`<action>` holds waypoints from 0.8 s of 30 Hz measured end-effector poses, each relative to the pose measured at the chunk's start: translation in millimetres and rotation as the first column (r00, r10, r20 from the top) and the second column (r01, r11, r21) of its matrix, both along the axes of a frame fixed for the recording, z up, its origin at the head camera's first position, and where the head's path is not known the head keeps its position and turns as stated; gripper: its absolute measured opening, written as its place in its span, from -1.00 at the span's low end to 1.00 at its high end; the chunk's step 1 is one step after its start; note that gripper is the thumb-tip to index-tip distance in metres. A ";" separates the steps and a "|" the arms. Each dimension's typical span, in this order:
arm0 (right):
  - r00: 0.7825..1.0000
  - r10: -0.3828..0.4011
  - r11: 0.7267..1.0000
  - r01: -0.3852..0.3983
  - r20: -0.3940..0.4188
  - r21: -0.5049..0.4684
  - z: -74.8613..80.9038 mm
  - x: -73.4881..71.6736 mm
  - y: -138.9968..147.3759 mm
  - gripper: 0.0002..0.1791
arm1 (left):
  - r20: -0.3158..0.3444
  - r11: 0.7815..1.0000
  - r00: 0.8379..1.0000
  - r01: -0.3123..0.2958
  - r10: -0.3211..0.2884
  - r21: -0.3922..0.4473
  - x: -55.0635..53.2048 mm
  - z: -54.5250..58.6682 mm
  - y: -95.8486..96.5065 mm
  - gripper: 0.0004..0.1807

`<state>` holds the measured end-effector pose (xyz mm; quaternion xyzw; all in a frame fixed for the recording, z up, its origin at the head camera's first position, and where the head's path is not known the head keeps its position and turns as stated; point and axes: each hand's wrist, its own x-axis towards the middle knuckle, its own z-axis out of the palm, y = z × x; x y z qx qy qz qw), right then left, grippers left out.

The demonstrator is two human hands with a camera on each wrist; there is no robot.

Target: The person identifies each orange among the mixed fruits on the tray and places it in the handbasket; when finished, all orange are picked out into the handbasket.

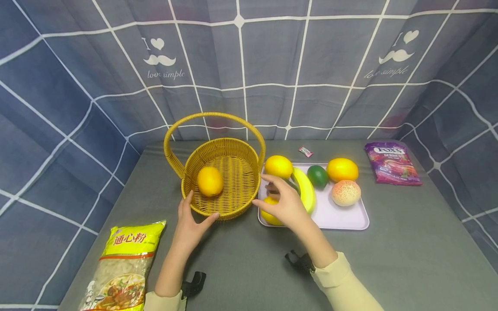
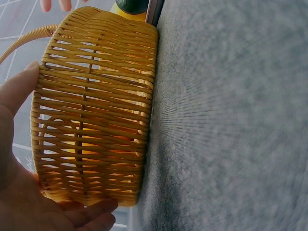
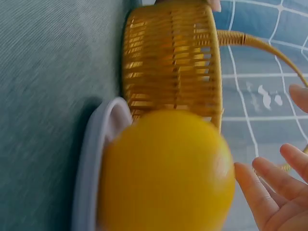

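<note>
A yellow-brown wicker basket (image 1: 237,183) with a tall arched handle stands on the table, an orange (image 1: 210,181) inside at its left. My left hand (image 1: 189,229) holds the basket's near left side, the thumb at the rim and the fingers round the wall in the left wrist view. My right hand (image 1: 288,203), fingers spread and holding nothing, is beside the basket's right rim, over the left end of a pale lilac tray (image 1: 330,218). Below that hand lies a yellow-orange round fruit (image 3: 166,173), partly hidden in the head view, with a banana (image 1: 305,190) just to the right.
The tray also bears another yellow-orange fruit (image 1: 278,167), a dark green fruit (image 1: 317,176), an orange-yellow oval fruit (image 1: 342,169) and a peach (image 1: 346,193). A small wrapped candy (image 1: 305,151) lies behind it, a purple candy bag (image 1: 393,164) far right, a pasta bag (image 1: 126,268) front left.
</note>
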<state>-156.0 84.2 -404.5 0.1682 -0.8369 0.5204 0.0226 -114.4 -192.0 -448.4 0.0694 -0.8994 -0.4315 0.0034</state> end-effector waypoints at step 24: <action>0.991 -0.106 0.985 0.094 0.077 0.144 -27.8 15.2 42.5 -0.26 | 0.005 1.000 1.000 -0.003 0.003 -0.001 0.4 0.2 0.3 0.19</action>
